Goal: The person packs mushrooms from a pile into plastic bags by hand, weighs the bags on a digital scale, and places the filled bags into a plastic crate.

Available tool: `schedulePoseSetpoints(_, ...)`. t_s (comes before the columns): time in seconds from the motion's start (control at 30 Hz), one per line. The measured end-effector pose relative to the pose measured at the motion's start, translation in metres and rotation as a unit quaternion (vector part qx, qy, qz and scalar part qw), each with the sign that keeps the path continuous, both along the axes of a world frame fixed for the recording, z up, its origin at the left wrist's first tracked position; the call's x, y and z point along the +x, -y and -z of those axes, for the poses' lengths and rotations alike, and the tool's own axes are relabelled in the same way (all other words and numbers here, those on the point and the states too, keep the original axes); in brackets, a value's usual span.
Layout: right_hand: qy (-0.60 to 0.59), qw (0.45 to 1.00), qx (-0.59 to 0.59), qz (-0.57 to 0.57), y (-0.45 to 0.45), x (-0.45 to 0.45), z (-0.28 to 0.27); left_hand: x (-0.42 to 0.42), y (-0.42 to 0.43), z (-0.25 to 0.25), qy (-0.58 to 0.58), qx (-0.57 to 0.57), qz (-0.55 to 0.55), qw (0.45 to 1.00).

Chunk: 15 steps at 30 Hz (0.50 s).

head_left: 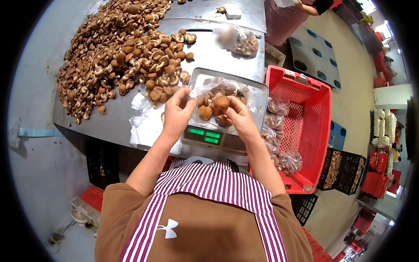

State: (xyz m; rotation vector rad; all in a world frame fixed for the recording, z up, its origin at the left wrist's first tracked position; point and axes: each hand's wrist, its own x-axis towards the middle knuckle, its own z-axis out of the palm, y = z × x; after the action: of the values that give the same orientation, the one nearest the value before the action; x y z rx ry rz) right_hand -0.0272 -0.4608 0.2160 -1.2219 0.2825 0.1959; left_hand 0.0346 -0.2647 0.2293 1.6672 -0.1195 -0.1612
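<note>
A clear plastic bag of brown mushrooms lies open on the metal pan of a digital scale with lit green displays. My left hand pinches the bag's edge at its left side. On the other side, my right hand has its thumb and fingers closed on a brown-capped mushroom at the bag's mouth. More mushrooms sit inside the bag, partly hidden by the film and my fingers. Thin white plastic bags are stacked left of the scale, by my left forearm.
A large heap of mushrooms covers the left of the metal table. Beyond the scale lies a filled bag. To the right stands a red crate holding several filled bags. Another person stands at the far right side.
</note>
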Motion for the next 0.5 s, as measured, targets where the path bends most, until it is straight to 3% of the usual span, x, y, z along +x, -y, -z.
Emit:
schedulePoseSetpoints(0.33, 0.092, 0.996, 0.015, 0.005, 0.004, -0.024, 0.01, -0.014, -0.003, 0.001, 0.015, -0.017, 0.022, 1.0)
schedulePoseSetpoints(0.5, 0.089, 0.994, -0.057, 0.001, -0.011, -0.02, 0.0, -0.023, 0.007, -0.017, 0.06, 0.076, 0.115, 0.989)
